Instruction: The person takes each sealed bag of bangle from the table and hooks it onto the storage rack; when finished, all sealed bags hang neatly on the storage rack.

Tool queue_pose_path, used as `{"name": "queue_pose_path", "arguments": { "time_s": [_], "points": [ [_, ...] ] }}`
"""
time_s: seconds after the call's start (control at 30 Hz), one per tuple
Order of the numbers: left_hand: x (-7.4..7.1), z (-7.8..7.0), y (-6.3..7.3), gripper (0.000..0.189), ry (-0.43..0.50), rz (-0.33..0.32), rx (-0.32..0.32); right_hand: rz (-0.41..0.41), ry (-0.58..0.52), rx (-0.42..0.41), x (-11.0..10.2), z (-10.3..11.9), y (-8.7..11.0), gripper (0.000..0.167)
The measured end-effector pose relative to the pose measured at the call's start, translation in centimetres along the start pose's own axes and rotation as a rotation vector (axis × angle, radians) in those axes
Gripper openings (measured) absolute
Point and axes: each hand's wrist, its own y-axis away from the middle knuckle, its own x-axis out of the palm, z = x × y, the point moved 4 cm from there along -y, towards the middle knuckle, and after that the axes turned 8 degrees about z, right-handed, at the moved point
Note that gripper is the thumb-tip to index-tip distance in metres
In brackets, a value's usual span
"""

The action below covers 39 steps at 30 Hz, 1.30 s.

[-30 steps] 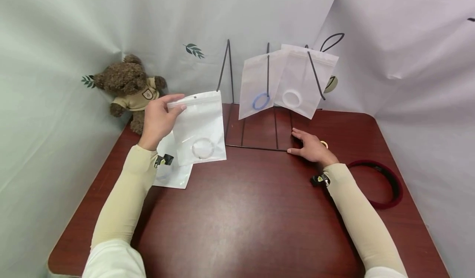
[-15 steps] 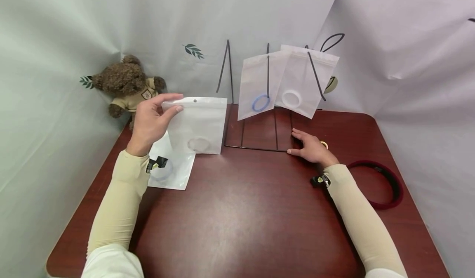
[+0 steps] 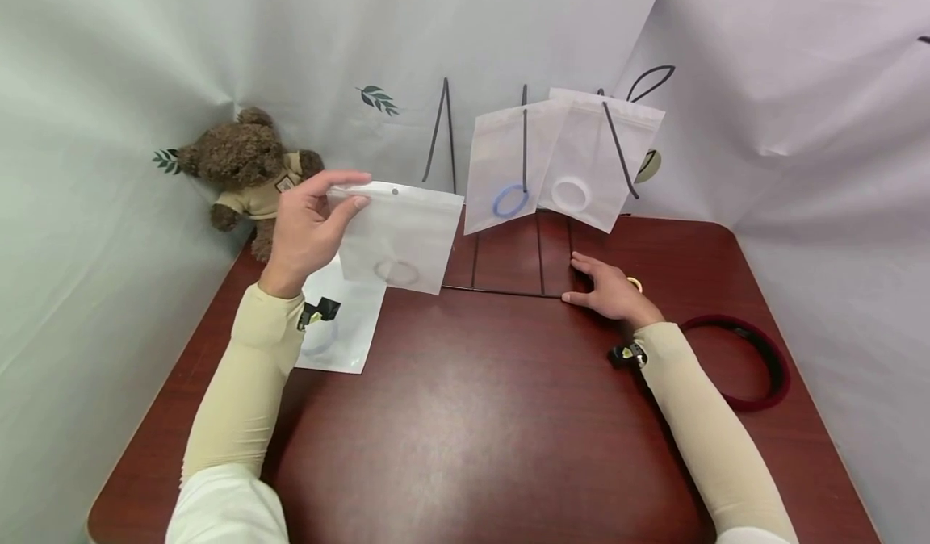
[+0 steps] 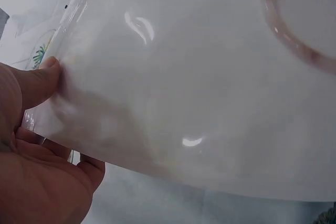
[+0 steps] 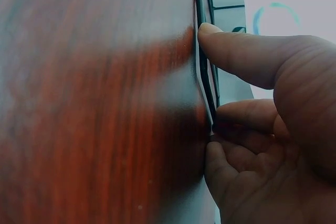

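My left hand (image 3: 308,225) pinches the upper left corner of a white zip-lock bag (image 3: 414,233) between thumb and fingers. Near the bag's top edge is a round hang hole; a pale ring-shaped bangle (image 4: 272,14) shows inside. The bag is tilted in the air, left of a black wire display rack (image 3: 501,290), close to its left hook (image 3: 436,136). My right hand (image 3: 610,286) holds the front right corner of the rack's base, thumb on the front bar. On the rack hang a bag (image 3: 494,144) with a blue ring and a bag (image 3: 596,144) with a white ring.
Another white bag (image 3: 363,326) lies on the table, partly under the left hand's bag. A brown teddy bear (image 3: 240,156) sits at the back left. A dark red headband (image 3: 773,358) lies at the right. A small yellow ring (image 3: 636,282) shows behind the right hand.
The left hand drew slightly left, then moved right and a little up, bringing the bag closer to the left hook. The bag has tilted flatter. The right hand has stayed put.
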Motion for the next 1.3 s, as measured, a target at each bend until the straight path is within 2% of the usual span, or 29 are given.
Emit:
{"name": "queue_pose_path", "arguments": {
  "time_s": [0.2,0.43,0.57,0.83,1.03,1.3],
  "points": [
    [1.0,-0.6,-0.6,0.031,0.044,-0.017,0.019,0.005,-0.004,-0.001,-0.1,0.1,-0.1,0.084],
    [1.6,0.0,-1.0,0.034,0.077,-0.006,0.030,0.010,0.005,0.001,-0.1,0.1,-0.1,0.083],
    [1.8,0.1,-1.1,0.033,0.115,-0.034,0.027,0.013,0.005,-0.001,-0.2,0.2,-0.1,0.083],
    [2.6,0.2,-1.7,0.030,0.061,-0.058,0.011,0.014,0.015,0.007,-0.1,0.1,0.1,0.083],
    [3.1,0.2,-1.9,0.031,0.073,-0.070,0.002,0.011,0.010,-0.003,-0.3,0.1,0.1,0.083],
    [3.6,1.4,-3.0,0.031,0.075,-0.108,-0.051,0.006,0.004,-0.003,-0.1,0.2,0.1,0.083]
  ]
}}
